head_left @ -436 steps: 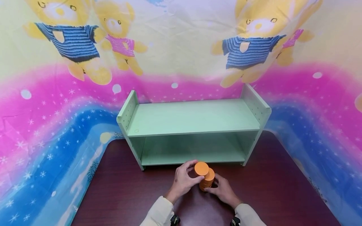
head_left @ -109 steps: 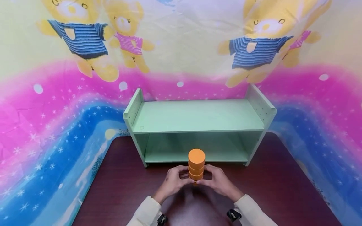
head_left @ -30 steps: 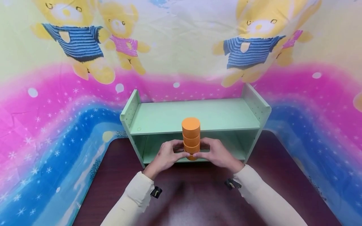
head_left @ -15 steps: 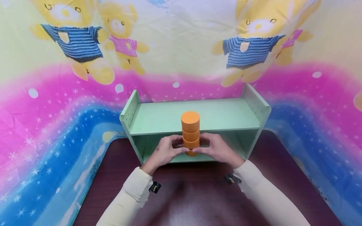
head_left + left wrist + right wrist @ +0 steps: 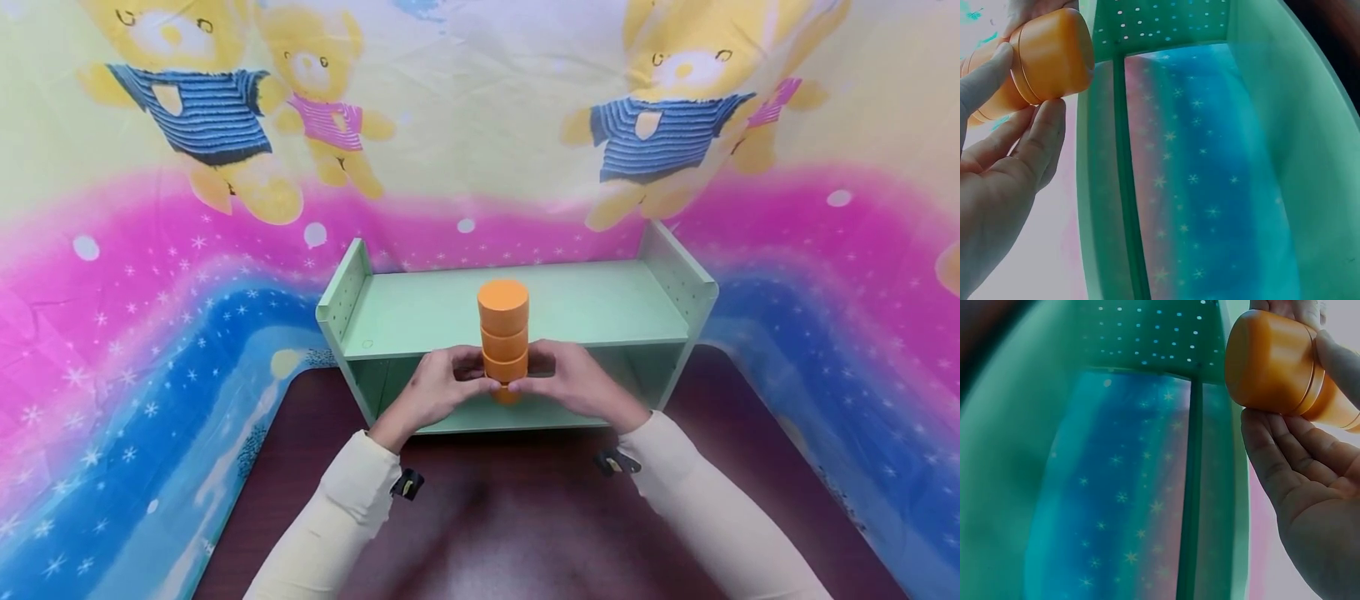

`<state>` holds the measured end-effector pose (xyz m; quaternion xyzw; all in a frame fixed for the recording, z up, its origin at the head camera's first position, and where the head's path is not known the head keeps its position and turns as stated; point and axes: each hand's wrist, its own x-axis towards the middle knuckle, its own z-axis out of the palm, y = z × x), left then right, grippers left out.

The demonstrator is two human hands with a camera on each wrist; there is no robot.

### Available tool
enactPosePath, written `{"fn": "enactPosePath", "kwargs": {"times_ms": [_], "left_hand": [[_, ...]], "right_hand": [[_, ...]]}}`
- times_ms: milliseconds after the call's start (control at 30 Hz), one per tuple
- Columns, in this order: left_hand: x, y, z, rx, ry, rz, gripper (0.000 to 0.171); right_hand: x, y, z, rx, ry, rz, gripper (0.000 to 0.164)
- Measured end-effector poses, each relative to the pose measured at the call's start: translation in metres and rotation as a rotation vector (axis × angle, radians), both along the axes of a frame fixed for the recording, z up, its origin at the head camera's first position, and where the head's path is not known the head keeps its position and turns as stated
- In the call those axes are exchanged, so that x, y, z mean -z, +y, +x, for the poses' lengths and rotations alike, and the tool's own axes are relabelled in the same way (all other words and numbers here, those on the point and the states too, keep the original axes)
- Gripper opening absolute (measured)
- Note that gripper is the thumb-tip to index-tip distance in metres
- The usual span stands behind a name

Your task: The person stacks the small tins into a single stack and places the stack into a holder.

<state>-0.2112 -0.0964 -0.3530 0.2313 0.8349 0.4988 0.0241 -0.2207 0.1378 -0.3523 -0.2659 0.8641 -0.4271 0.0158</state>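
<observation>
A stack of several short orange cylinders stands upright between my hands, in front of the green shelf. My left hand grips its lower part from the left, thumb in front and fingers behind. From the other side my right hand holds the same part, and the two thumbs nearly meet. The bottom cylinder shows below the thumbs, raised off the table. In the left wrist view the smooth orange end piece has a seam line near the fingers. The right wrist view shows that same orange piece above my fingers.
The green shelf has two levels and raised side panels with small holes. It stands on a dark reddish-brown table. A cloth printed with bears hangs behind and along both sides.
Earlier the hands worked at an uneven stack low over the table. Then it was aligned and lifted. Over the last second both hands have raised the stack further, and it overlaps the upper shelf level.
</observation>
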Motion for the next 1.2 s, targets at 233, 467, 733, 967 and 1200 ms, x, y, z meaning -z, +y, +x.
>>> {"fn": "enactPosePath", "kwargs": {"times_ms": [233,467,733,967,1200], "left_hand": [[-0.007,0.0,-0.006,0.013,-0.021,0.0,0.043],[-0.017,0.002,-0.011,0.002,-0.026,-0.009,0.046],[-0.023,0.004,-0.017,-0.009,-0.029,-0.03,0.045],[-0.026,0.006,-0.022,-0.015,-0.02,-0.048,0.044],[-0.029,0.007,-0.026,-0.025,-0.007,-0.066,0.045]], "right_hand": [[-0.006,-0.001,-0.006,-0.012,-0.02,-0.014,0.054],[-0.013,0.0,-0.012,-0.008,-0.021,-0.023,0.053],[-0.02,0.0,-0.018,0.001,-0.037,-0.018,0.051],[-0.022,0.001,-0.024,-0.005,-0.022,-0.03,0.048],[-0.024,0.001,-0.029,-0.011,0.012,-0.049,0.044]]}}
